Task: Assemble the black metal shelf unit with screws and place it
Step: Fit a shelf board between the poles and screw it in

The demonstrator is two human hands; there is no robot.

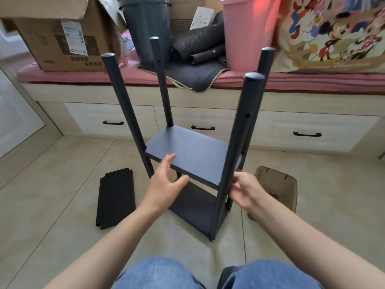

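Your black shelf unit point(187, 155) stands mid-frame on the tile floor point(52, 205), four poles up and two shelf boards already fitted. Your right hand point(243, 189) pinches the near right pole point(237, 142) at the upper board's corner. Your left hand point(164, 182) floats loose, fingers spread, holding nothing, by that board's front edge. A spare shelf panel point(115, 198) lies flat at lower left, and a brown stool point(275, 184) sits just right of the unit.

Right hand point(243, 190) grips shelf post point(235, 147) (upright).
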